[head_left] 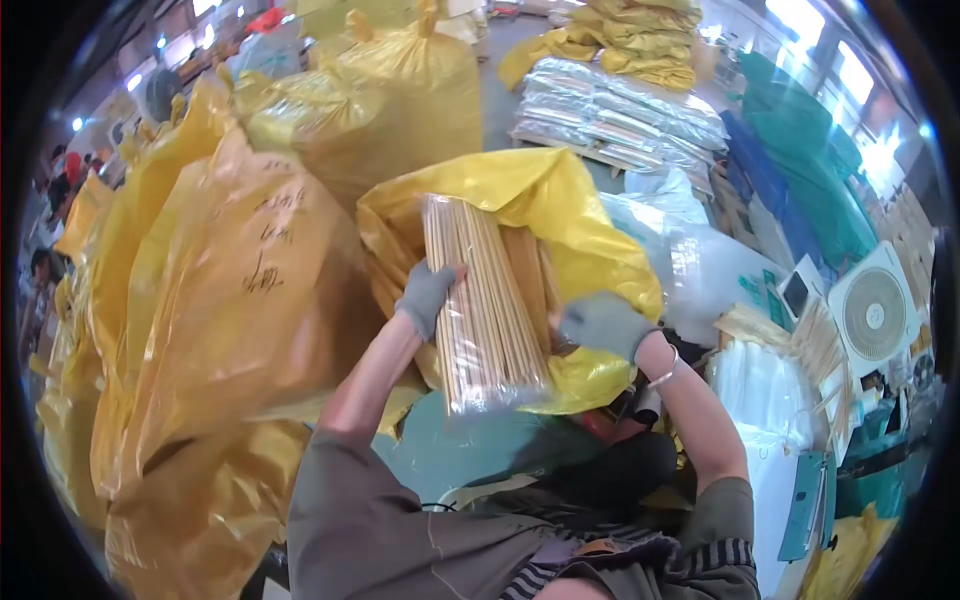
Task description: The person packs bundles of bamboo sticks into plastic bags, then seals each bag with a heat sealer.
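Observation:
A clear plastic pack of long thin wooden sticks (482, 310) slants across the mouth of an open yellow plastic bag (590, 215). My left hand (428, 297), in a grey glove, grips the pack's left edge, with the thumb over its front. On the other side, my right hand (605, 325), also gloved in grey, is at the right inside of the bag, close to the pack. Motion blurs its fingers, so whether they hold anything does not show. More tan material (528, 270) shows inside the bag behind the pack.
Large filled yellow sacks (250, 290) crowd the left, one with handwriting. Stacked plastic-wrapped packs (615, 115) lie at the back. To the right are a white fan (874, 312), a translucent sack (690, 270) and a bundle of white plastic bags (755, 395).

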A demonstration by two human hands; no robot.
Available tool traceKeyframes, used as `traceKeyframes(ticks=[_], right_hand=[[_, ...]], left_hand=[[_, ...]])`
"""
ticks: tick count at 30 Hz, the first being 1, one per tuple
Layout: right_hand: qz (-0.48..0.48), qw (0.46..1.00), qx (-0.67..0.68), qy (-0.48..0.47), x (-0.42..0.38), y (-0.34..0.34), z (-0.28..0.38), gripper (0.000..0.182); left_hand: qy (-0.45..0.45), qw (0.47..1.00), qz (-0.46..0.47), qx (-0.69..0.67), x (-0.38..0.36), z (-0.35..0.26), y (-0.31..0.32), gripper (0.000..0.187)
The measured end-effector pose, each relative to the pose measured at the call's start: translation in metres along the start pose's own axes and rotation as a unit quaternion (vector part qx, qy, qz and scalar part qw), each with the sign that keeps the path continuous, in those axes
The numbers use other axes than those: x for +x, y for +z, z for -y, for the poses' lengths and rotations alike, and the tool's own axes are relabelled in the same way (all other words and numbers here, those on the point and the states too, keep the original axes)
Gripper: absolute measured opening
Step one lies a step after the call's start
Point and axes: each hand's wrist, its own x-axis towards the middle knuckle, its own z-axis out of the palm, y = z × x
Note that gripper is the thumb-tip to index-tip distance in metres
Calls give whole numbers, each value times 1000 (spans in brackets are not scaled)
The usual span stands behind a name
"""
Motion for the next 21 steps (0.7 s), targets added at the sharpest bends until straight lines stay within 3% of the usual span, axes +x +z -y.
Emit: traceKeyframes(ticks=[1,2,4,7,9,11,12,14,17,20,21], right_hand=[[-133,989,48,37,5,-7,-5,41],[-120,969,214,30,6,-7,-13,40],[-94,847,523,-6,4,-3,-31,40],[-89,776,586,-215,-16,-12,-55,68],[-230,683,636,-276,-63,-39,-36,94],[-253,731,574,-267,-125,-85,-37,102],[-245,701,590,-317,-150,-101,-30,99],[-282,771,477,-315,-196,-129,-23,80],[-311,910,264,-72,-252,-132,-23,53],[-384,841,370,92,-316,-134,-38,37],[-414,823,375,100,-341,-129,-50,26]], left_hand=[[70,995,54,-34,-10,-3,9,35],[142,987,70,-17,-29,-11,20,40],[245,957,153,42,-55,-21,34,53],[257,920,278,97,-84,-33,56,62],[249,899,344,106,-96,-38,81,64],[219,890,391,81,-110,-42,107,66],[218,877,416,101,-113,-39,119,66],[217,852,457,136,-117,-24,148,66],[209,821,514,134,-128,2,200,66],[202,786,571,125,-142,26,250,61],[187,774,595,106,-149,32,266,60]])
